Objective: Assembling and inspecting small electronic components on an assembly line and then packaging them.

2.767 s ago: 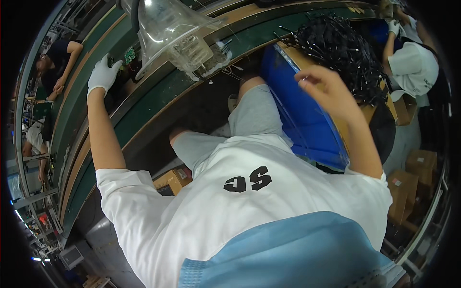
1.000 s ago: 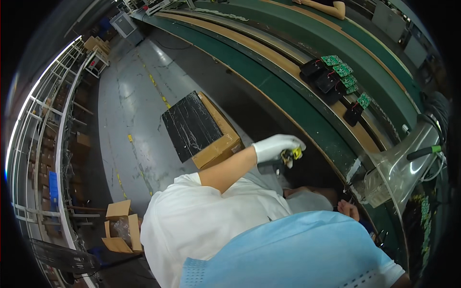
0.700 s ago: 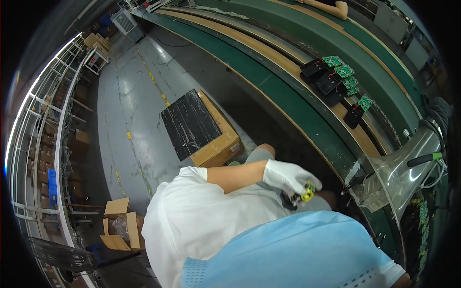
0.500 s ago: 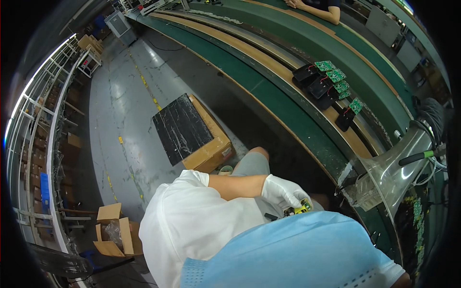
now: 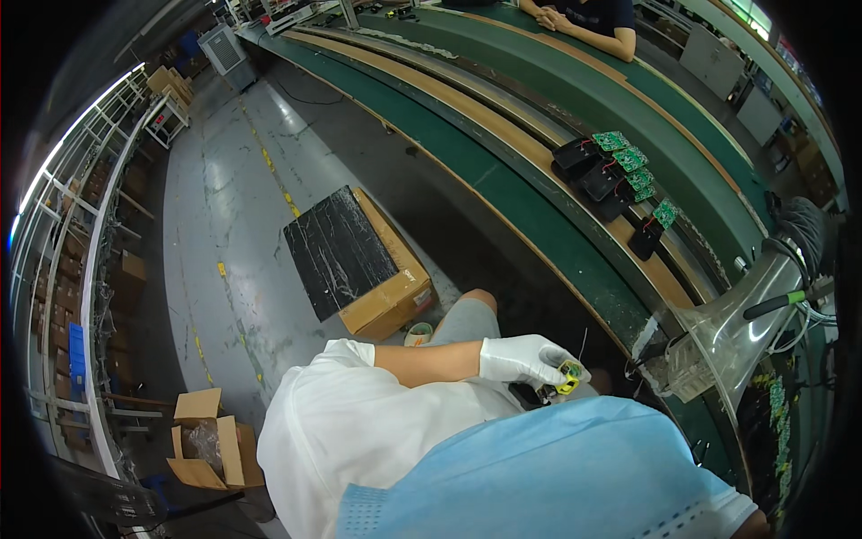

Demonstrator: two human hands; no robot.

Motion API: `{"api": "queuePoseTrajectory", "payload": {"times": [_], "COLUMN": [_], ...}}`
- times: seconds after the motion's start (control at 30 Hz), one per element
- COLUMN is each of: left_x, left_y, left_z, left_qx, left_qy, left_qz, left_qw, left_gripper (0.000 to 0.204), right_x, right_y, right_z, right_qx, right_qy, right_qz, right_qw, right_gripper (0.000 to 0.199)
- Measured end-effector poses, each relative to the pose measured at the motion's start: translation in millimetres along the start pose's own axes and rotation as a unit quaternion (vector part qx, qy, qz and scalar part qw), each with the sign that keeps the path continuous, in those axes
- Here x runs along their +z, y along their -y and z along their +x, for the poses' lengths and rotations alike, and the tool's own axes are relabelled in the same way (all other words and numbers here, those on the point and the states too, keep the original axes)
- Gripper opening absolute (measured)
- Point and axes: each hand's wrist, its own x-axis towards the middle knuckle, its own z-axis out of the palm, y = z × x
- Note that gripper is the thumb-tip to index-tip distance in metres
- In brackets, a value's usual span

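Note:
My left hand (image 5: 523, 359), in a white glove, is closed around a small circuit board (image 5: 567, 378) with a yellow part on it, held over my lap. A black piece (image 5: 524, 393) lies just below the glove, partly hidden; I cannot tell whether it is joined to the board. Beside the fingertips a thin wire (image 5: 584, 341) sticks up. The blue face mask (image 5: 539, 467) covers the area under the board, and my right hand does not show.
Several black cases with green circuit boards (image 5: 630, 160) rest on the bench ledge (image 5: 503, 126). A clear fume hood (image 5: 745, 310) stands at the right. On the floor are a black-topped carton (image 5: 386, 305) and an open carton (image 5: 235, 449). Across the bench, a person's forearms (image 5: 584, 29) rest.
My left glove has turned slightly and shifted a little left with the board. The thin wire now shows above the fingertips. The whole view has tilted slightly, and more of the person opposite shows.

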Motion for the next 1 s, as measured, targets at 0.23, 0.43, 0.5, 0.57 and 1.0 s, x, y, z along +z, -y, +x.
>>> {"api": "queuePoseTrajectory", "payload": {"times": [0.23,0.43,0.5,0.57,1.0], "left_x": [12.2,16.0,17.5,19.9,-13.7], "left_y": [-9.7,-17.0,-16.3,-16.8,-24.9], "left_z": [7.4,7.9,2.3,-2.6,8.0], "left_qx": [0.016,0.011,0.01,0.007,0.014], "left_qy": [0.02,0.047,0.046,0.045,0.061], "left_qz": [0.046,0.115,0.128,0.132,-0.057], "left_qw": [0.999,0.992,0.991,0.99,0.996], "left_gripper": [0.051,0.05,0.049,0.048,0.06], "right_x": [0.7,5.0,-7.0,-12.5,-80.6], "right_y": [-22.5,-12.7,-25.3,-40.5,21.5], "right_z": [18.8,8.6,0.6,-0.8,-46.5], "right_qx": [0.029,0.064,0.127,0.162,0.095], "right_qy": [-0.043,-0.035,0.044,0.084,-0.092], "right_qz": [0.138,0.271,0.277,0.28,-0.095], "right_qw": [0.989,0.96,0.951,0.943,0.987], "right_gripper": [0.016,0.015,0.016,0.018,0.064]}}
